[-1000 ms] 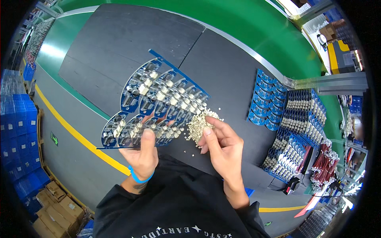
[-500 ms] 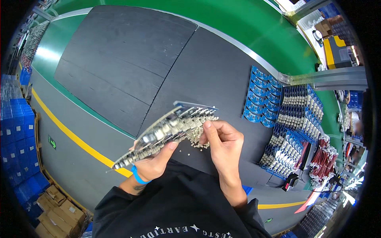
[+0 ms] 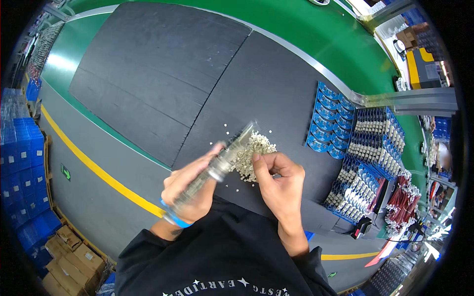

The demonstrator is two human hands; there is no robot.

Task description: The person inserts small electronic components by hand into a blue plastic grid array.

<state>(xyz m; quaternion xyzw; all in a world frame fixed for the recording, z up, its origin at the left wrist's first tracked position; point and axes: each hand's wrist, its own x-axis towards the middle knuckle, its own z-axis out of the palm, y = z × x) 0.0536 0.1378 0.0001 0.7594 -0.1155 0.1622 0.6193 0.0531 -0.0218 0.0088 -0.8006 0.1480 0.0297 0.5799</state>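
Note:
My left hand (image 3: 198, 207), with a blue band at its wrist, grips a circuit board panel (image 3: 215, 170) bearing rows of white connectors. The panel stands tilted nearly edge-on, smeared by motion. Its upper end hangs beside a heap of small white connectors (image 3: 261, 144) on the dark mat. Close to the heap's near right side, my right hand (image 3: 282, 190) has thumb and forefinger pinched together. Whatever lies between those fingertips is too small to make out. A few loose connectors are scattered around the heap.
Blue board panels (image 3: 326, 118) lie flat at the right of the black mat (image 3: 153, 64). Beside them stand stacked boards with white connectors (image 3: 377, 140) and a bundle of dark red wires (image 3: 399, 204). A metal post (image 3: 410, 101) rises at the table's right edge.
My left hand has swung the panel from showing its connector rows to nearly edge-on, uncovering more of the heap. My right hand stays pinched in about the same place.

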